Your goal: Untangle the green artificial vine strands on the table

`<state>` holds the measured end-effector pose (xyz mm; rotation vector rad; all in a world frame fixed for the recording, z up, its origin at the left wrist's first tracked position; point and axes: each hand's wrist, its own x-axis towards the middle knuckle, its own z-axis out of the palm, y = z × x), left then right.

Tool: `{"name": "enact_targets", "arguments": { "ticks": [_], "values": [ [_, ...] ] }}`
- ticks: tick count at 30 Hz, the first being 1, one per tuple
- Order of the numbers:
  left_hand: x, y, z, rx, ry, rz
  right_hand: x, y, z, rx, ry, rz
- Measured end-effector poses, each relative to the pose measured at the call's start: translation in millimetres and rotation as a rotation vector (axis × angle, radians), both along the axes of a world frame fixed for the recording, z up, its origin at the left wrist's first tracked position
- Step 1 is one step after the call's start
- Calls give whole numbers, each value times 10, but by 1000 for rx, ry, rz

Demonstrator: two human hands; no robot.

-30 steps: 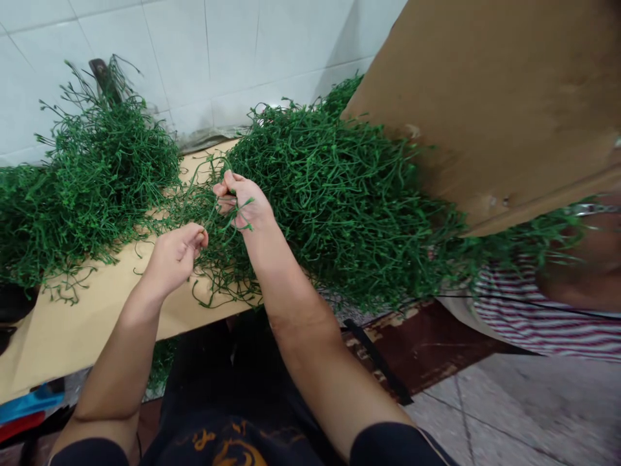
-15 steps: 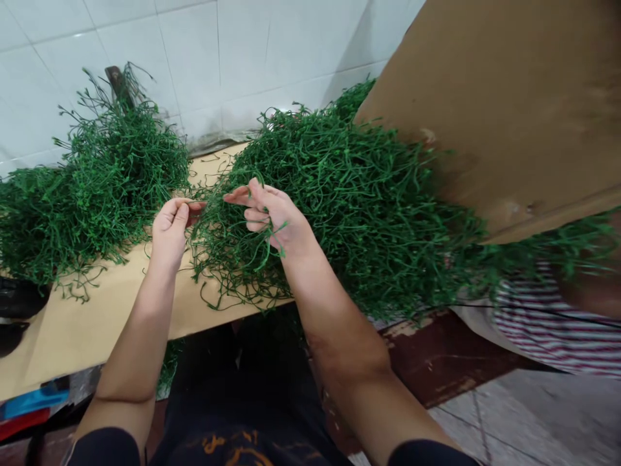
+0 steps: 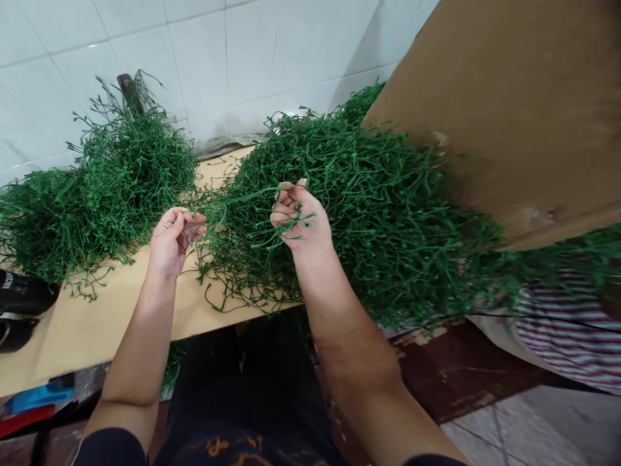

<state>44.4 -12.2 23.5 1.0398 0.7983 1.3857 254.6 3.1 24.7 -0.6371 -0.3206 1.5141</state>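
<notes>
Thin green plant stems with small forked tips, artificial-looking, form a large pile [image 3: 383, 207] in the middle and right. My right hand [image 3: 308, 223] is closed at the near left side of this pile, with a few green stems lying across its palm and a strand at its fingertips stretching left. My left hand [image 3: 169, 243] is left of it, over the board, thumb and forefinger pinched at the end of thin green stems; the exact piece is hard to make out. A smaller pile of stems [image 3: 130, 175] lies beyond my left hand.
Tan cardboard [image 3: 116, 317] covers the work surface. A large brown board [image 3: 504, 116] slants over the right pile. White tiles [image 3: 198, 58] form the back wall. A black object [image 3: 24, 294] sits at left; a person's striped clothing [image 3: 567, 323] shows at right.
My right hand has moved right, away from my left hand, drawing a strand out between them. My left hand stays near the same place. The view has shifted slightly.
</notes>
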Motion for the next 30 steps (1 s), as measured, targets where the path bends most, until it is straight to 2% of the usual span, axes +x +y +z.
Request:
{"name": "enact_targets", "arguments": {
  "ticks": [5, 10, 12, 15, 16, 18, 20, 23, 26, 30],
  "values": [
    [1, -36, -1, -94, -58, 23, -49, 21, 7, -55, 81, -59],
    [-38, -33, 78, -124, -168, 158, -106, 14, 112, 3, 148, -128],
    [-165, -36, 118, -159, -251, 209, -37, 13, 175, 6, 187, -160],
    [-465, -75, 156, -160, -435, 317, 174, -5, 265, 36, 182, -328],
    [-552, -95, 155, -141, -467, 358, 232, -21, 289, 53, 142, -398],
    [-634, -133, 126, -117, -400, 370, 257, -74, 323, 120, -30, -459],
    [-569, -149, 67, -128, -260, 290, 126, -139, 319, 239, -255, -354],
    [-321, -130, -28, -155, -142, 152, -252, -210, 216, 340, -464, -44],
    [-136, -122, -77, -167, -90, 104, -547, -215, 52, 315, -506, 186],
    [-81, -150, -100, -171, -14, 77, -602, -196, -42, 270, -423, 334]
  ]
}}
